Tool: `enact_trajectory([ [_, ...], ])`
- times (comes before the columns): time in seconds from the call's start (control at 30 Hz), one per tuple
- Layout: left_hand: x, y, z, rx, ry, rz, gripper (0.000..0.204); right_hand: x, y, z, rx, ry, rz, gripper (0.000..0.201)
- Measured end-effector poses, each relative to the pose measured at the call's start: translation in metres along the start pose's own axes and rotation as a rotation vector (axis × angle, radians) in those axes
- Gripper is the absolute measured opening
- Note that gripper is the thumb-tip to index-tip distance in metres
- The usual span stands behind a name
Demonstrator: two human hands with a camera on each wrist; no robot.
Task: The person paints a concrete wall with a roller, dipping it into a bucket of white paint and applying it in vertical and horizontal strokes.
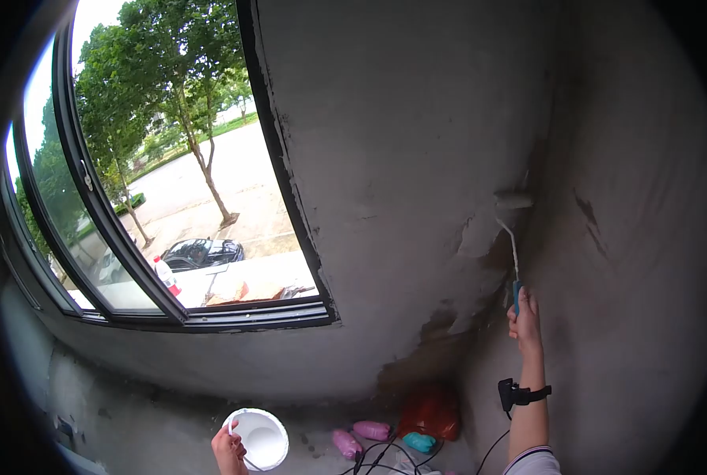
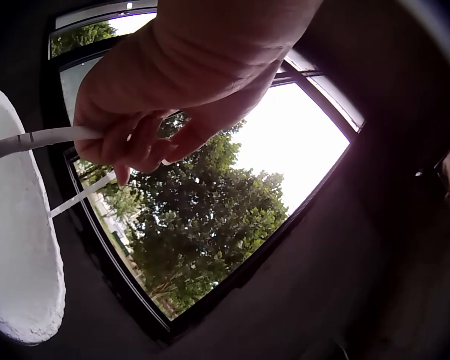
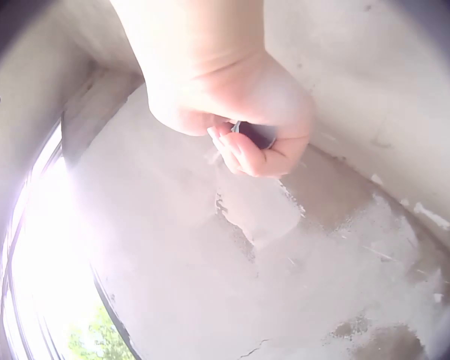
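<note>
My right hand (image 1: 525, 321) grips the blue handle of a paint roller (image 1: 515, 245), whose roller head lies against the grey wall (image 1: 401, 158) close to the corner. In the right wrist view the fingers (image 3: 247, 154) curl round the dark end of the handle. Low in the head view, my left hand (image 1: 228, 450) holds a white bucket (image 1: 281, 435) by its handle. The left wrist view shows the curled fingers (image 2: 139, 146) round that white handle (image 2: 52, 136), with the bucket's thick pale rim at the left edge.
A dark-framed window (image 1: 254, 315) opens to the left, with a red-capped bottle (image 1: 165, 275) on the ledge outside. On the floor are pink bottles (image 1: 372, 430), a teal bottle (image 1: 420, 442), a red bag (image 1: 431, 413) and black cables (image 1: 381, 457). A second wall (image 1: 630, 317) stands at right.
</note>
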State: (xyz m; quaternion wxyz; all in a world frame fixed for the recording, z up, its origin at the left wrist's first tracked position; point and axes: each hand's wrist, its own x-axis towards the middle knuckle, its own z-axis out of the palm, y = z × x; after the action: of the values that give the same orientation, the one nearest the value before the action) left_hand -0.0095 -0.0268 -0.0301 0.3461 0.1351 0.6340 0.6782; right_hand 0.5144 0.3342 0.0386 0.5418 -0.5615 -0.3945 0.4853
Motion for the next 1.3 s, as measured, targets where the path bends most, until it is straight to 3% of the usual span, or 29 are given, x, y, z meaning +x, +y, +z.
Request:
enact_trajectory([
  [0.07,-0.018,0.015,0.020,0.011,0.060,0.022,0.035,-0.028,-0.022,0.010,-0.117,0.060,-0.244,0.038],
  [0.1,-0.016,0.015,0.019,0.018,0.082,0.016,0.036,-0.031,-0.026,0.015,-0.117,0.084,-0.526,0.055],
  [0.13,-0.017,0.019,0.020,0.032,0.093,0.013,0.036,-0.042,-0.034,0.019,-0.236,0.102,-0.591,0.057],
  [0.3,-0.021,0.016,0.036,0.058,0.126,-0.045,0.035,-0.065,-0.059,0.038,-0.369,0.205,-0.664,0.064],
  [0.37,-0.018,0.019,0.046,0.102,0.137,-0.063,0.035,-0.065,-0.056,0.043,-0.199,0.103,-0.603,0.066],
  [0.4,-0.016,0.017,0.053,0.089,0.118,-0.055,0.036,-0.059,-0.052,0.048,-0.185,0.145,-0.561,0.067],
  [0.5,-0.011,0.012,0.076,0.097,0.070,-0.075,0.037,-0.016,-0.015,0.023,-0.576,0.235,-0.781,0.047],
  [0.53,-0.010,0.013,0.086,0.103,0.057,-0.066,0.037,-0.011,-0.016,0.023,-0.589,0.233,-0.782,0.047],
  [0.6,-0.010,0.012,0.096,0.090,0.017,-0.059,0.038,-0.001,-0.028,0.022,-0.687,0.421,-0.784,0.040],
  [0.83,-0.007,0.010,0.122,0.084,-0.081,0.005,0.035,0.009,-0.098,-0.002,-0.819,0.442,-0.854,0.041],
  [0.97,-0.007,0.011,0.141,0.100,-0.146,0.016,0.035,0.014,-0.071,-0.005,-0.837,0.389,-0.910,0.046],
  [1.2,0.001,0.000,0.147,0.066,-0.159,-0.023,0.036,0.005,0.047,-0.024,-0.966,0.299,-0.798,0.053],
  [1.3,0.000,-0.003,0.151,0.089,-0.166,-0.030,0.036,0.010,0.070,-0.033,-0.919,0.282,-0.820,0.050],
])
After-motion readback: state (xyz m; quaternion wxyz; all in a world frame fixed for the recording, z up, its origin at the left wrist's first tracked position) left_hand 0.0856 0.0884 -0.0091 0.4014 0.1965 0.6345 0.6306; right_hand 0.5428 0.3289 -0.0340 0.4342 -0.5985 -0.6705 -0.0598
